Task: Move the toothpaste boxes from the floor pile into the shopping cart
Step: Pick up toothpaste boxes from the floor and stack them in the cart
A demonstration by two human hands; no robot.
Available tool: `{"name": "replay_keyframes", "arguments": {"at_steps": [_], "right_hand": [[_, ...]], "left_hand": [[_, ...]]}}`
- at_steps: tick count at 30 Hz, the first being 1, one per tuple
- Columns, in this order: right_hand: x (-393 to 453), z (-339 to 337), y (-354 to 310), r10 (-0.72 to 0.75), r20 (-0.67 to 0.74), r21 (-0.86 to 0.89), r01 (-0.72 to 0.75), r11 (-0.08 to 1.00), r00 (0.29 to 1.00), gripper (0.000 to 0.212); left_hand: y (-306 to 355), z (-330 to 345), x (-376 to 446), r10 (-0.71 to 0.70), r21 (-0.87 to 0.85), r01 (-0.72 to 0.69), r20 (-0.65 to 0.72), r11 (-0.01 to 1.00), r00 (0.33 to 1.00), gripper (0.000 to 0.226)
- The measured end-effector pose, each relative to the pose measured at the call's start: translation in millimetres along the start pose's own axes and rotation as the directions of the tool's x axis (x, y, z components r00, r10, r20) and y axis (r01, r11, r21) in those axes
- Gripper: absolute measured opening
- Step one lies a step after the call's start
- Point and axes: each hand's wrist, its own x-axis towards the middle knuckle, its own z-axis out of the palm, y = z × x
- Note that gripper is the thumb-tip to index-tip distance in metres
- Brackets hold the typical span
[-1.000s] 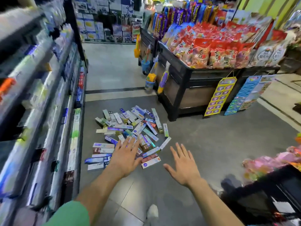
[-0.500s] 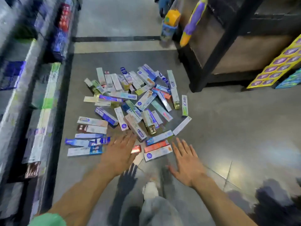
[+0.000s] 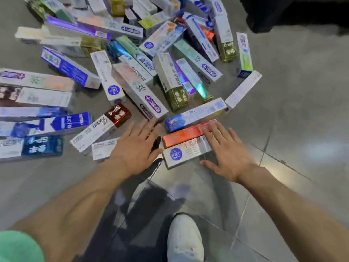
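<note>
- A person's left hand (image 3: 138,146) and right hand (image 3: 227,151) reach down with fingers spread and straight, gripping nothing, at the near edge of a pile of toothpaste boxes (image 3: 132,72) scattered on a grey tiled floor (image 3: 292,114).
- Landmark: the orange-red box (image 3: 186,134) at the pile's near edge. The right hand's fingertips lie over its right end and over the white box with a blue round logo (image 3: 186,153) just in front of it; whether they press down cannot be told. The left hand is just left of the orange-red box, partly covering a small white box (image 3: 103,148).
- Behind the orange-red box lies a pale blue box (image 3: 196,114); beyond that, boxes are heaped across one another at all angles.
- Likely risks: the boxes look glossy and the floor smooth, so a flat-handed scoop could skid them apart rather than gather them; taking too many at once could let the outer ones slide out on the lift; pulling one from under crossed neighbours could spill the heap wider.
- The person's white shoe (image 3: 186,241) stands in front of the orange-red box, close enough that a step forward could crush cartons.
- No shopping cart is in view, so every box remains on the floor. A dark fixture (image 3: 294,12) sits far behind and to the right of the pile.
</note>
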Motion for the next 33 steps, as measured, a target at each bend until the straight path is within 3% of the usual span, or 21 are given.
{"name": "replay_keyframes", "arguments": {"at_steps": [9, 16, 22, 27, 30, 33], "right_hand": [[3.4, 64.4, -17.4, 0.083, 0.055, 0.092, -0.087, 0.992, 0.995, 0.096], [-3.7, 65.8, -29.7, 0.112, -0.007, 0.025, -0.112, 0.993, 0.994, 0.088], [9.2, 63.6, -17.1, 0.066, -0.133, 0.074, -0.057, 0.996, 0.989, 0.075], [15.3, 58.0, -10.4, 0.106, -0.044, 0.065, -0.103, 0.993, 0.993, 0.068], [-15.8, 65.1, -13.4, 0.227, 0.069, 0.292, -0.237, 0.927, 0.972, 0.060], [-61.2, 72.8, -21.3, 0.449, 0.125, 0.544, -0.440, 0.715, 0.885, 0.058]], "left_hand": [[-14.6, 24.9, 3.2, 0.017, -0.044, -0.019, -0.062, 0.999, 0.998, 0.080], [-4.2, 32.5, 3.3, -0.008, -0.138, 0.000, -0.064, 0.990, 0.998, 0.081], [-2.8, 34.1, -5.4, -0.031, -0.207, 0.018, -0.059, 0.978, 0.998, 0.075], [-9.5, 33.3, -7.8, -0.015, -0.228, -0.012, -0.113, 0.974, 0.993, 0.070], [-5.4, 26.9, -2.2, -0.006, -0.267, -0.035, -0.151, 0.963, 0.988, 0.073], [4.2, 26.7, 8.5, 0.000, -0.292, -0.068, -0.226, 0.954, 0.974, 0.069]]}}
